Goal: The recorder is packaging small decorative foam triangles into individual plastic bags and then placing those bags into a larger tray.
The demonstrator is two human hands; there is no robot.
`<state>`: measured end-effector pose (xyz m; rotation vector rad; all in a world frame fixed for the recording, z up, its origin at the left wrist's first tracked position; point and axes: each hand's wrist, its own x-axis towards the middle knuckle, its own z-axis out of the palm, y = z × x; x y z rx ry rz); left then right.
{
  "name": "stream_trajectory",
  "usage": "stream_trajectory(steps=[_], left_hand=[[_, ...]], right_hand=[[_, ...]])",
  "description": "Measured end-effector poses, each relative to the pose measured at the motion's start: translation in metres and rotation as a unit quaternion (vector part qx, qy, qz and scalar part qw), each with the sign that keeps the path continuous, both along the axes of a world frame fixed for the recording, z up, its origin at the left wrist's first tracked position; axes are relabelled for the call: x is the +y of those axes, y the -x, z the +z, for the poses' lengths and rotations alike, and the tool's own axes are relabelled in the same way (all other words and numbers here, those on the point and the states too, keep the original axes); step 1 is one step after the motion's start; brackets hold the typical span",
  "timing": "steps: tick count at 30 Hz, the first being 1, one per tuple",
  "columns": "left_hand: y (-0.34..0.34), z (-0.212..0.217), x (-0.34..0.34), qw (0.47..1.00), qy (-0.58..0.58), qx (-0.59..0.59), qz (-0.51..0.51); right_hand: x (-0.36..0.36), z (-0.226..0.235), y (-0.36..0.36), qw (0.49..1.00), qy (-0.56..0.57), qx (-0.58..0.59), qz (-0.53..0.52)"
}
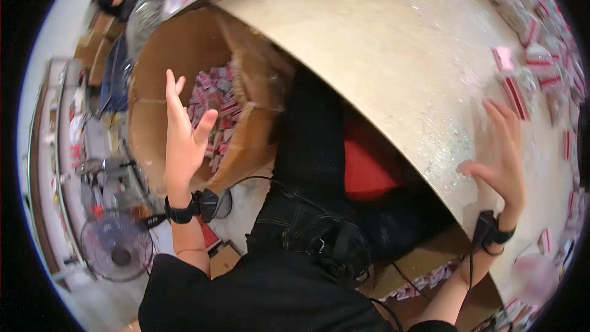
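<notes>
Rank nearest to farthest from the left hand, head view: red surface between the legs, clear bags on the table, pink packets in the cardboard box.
1. Pink packets, just right, in the cardboard box.
2. Red surface, farther right, between the legs.
3. Clear bags, far right, on the table.

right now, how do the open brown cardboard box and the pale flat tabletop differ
The open brown cardboard box is deep and walled; the pale flat tabletop has no walls. The left hand is nearer the box; the right hand, the tabletop. Both bear small pink-and-white packets.
</notes>
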<state>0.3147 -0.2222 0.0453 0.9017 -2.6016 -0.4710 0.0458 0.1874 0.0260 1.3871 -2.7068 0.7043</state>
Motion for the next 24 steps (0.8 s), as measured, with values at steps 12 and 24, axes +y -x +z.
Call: stream_trajectory(steps=[12,24], left_hand=[[0.258,0.019,0.178,0.706,-0.056,0.058,-0.703],[0.365,-0.049,0.176,0.736,-0.055,0.223,-0.637]], right_hand=[[0.017,-0.009,0.015,0.990,0.099,-0.087,-0.042],[0.006,-0.009,0.003,0.994,0.033,-0.064,-0.087]])
